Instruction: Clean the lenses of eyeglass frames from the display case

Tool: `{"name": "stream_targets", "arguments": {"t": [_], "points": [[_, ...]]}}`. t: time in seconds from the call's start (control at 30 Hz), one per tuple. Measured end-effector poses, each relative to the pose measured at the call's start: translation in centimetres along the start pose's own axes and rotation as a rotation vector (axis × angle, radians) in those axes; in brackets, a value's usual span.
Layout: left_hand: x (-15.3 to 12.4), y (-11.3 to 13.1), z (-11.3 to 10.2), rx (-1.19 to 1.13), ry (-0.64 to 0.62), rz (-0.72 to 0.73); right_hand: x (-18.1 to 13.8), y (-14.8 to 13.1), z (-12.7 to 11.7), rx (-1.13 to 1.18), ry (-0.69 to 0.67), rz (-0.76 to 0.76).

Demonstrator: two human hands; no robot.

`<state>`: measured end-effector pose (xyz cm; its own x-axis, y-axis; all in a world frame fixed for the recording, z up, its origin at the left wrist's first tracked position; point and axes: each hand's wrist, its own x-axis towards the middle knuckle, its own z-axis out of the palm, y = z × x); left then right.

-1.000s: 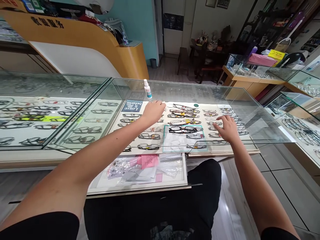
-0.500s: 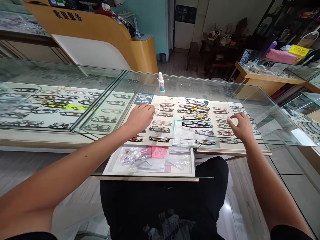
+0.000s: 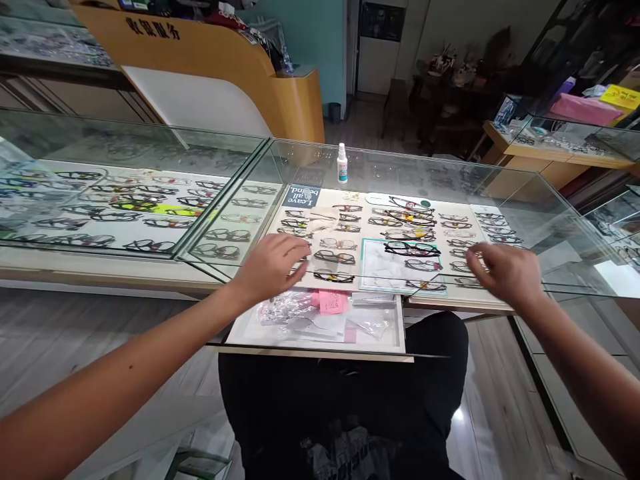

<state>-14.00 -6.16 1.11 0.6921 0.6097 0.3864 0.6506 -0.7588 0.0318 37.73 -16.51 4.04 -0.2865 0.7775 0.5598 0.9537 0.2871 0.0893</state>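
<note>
My left hand (image 3: pixel 274 265) hovers over the front left of the glass showcase, its fingers bent and apart with nothing in them. Just beyond it lies a crumpled beige cloth (image 3: pixel 323 219). At the right part of the showcase is my right hand (image 3: pixel 507 272), holding nothing, thumb and fingers loosely curled and apart. Between the hands, black-framed glasses (image 3: pixel 413 249) rest over a teal-bordered white sheet (image 3: pixel 375 260). A white spray bottle (image 3: pixel 342 165) stands upright at the far side of the glass top.
Rows of eyeglasses (image 3: pixel 335 257) fill the showcase. An open drawer (image 3: pixel 320 343) holding plastic bags and a pink card (image 3: pixel 333 302) juts out above my lap. Another glass showcase (image 3: pixel 100 220) adjoins on the left. A wooden counter (image 3: pixel 300 107) stands behind.
My left hand has drawn back toward me, leaving the beige cloth uncovered. My right hand has come nearer and slightly to the right. The view has shifted a little.
</note>
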Motion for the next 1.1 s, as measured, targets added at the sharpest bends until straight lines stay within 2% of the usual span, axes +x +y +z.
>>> {"name": "stream_targets", "arguments": {"t": [0.1,0.17,0.27,0.33,0.57,0.7,0.93,1.1], "points": [[-0.1,2.9,1.0,-0.069,-0.138,0.062,1.5,6.1,2.6,-0.056,-0.197,0.268],[-0.1,4.5,1.7,-0.1,-0.239,0.072,2.1,8.8,4.3,-0.098,-0.319,0.441],[0.1,6.0,2.4,-0.129,-0.336,0.07,2.3,10.2,6.1,-0.102,-0.411,0.693],[0.5,6.4,2.7,-0.136,-0.371,0.068,2.1,10.2,6.8,-0.088,-0.415,0.768],[3.2,6.3,3.1,-0.162,-0.416,0.036,1.2,11.3,7.8,-0.073,-0.361,0.772],[3.8,5.6,2.7,-0.191,-0.447,0.022,0.7,11.8,8.3,-0.077,-0.325,0.741],[6.1,4.4,3.0,-0.184,-0.497,-0.077,0.6,11.9,8.6,-0.072,-0.326,0.745],[8.3,3.0,3.2,-0.191,-0.538,-0.042,0.7,11.9,8.6,-0.067,-0.333,0.746]]}}
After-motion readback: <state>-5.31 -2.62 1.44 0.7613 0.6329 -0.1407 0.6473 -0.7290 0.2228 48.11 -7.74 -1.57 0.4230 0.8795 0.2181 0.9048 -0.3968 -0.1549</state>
